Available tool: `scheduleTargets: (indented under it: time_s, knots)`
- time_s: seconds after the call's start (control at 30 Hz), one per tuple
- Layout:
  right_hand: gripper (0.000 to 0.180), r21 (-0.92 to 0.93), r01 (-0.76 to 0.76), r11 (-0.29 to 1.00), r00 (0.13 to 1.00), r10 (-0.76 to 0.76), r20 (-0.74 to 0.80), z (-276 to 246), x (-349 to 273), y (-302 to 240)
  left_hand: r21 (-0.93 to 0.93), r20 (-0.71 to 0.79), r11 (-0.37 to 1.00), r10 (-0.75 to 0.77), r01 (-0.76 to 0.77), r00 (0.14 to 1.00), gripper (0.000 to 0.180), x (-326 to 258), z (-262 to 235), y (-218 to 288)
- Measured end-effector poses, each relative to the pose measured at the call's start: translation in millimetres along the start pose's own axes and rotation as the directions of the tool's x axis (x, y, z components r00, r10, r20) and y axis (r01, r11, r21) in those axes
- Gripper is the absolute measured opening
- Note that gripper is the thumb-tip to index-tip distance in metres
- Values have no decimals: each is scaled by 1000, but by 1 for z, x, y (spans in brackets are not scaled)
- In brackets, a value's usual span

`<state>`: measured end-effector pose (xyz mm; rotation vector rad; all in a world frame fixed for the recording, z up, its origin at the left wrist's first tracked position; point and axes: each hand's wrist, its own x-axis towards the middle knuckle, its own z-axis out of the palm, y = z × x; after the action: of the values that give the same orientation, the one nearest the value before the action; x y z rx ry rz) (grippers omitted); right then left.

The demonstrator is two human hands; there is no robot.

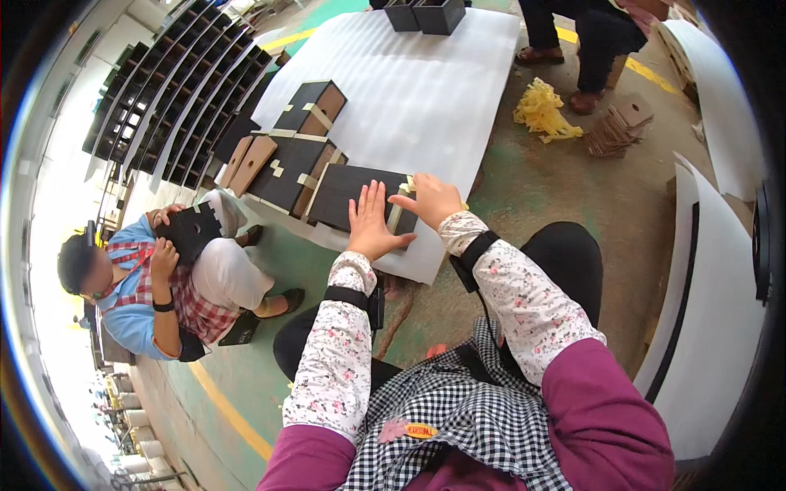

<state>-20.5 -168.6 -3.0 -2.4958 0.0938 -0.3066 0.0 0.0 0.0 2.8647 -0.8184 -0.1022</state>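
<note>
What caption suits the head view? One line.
Left hand spread over a black rectangular box, right hand at its end beside pale yellow tape.

Black box (334,196) part-covered by left fingers (372,199), its pale strip (395,216) crossed by right fingers (403,200), standing person (607,47) cut off above legs by top edge, seated person's (185,296) face blurred, left background washed out.

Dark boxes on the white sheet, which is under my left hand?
The box nearest you: your left hand spreads on it, your right hand is at its right end. The other dark boxes sit farther off.
</note>
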Motion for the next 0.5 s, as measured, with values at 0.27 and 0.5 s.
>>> scheduleTargets:
  time_s: [0.27, 0.5]
  knots:
    - [14, -178, 325, 929, 939, -339, -55, 10, 18, 7, 70, -65, 998, 0, 4, 998, 104, 0, 2, 6]
    - [18, -61, 362, 930, 932, -358, 58, -16, -19, -10, 89, -78, 995, 50, -43, 996, 101, 1, 6, -1]
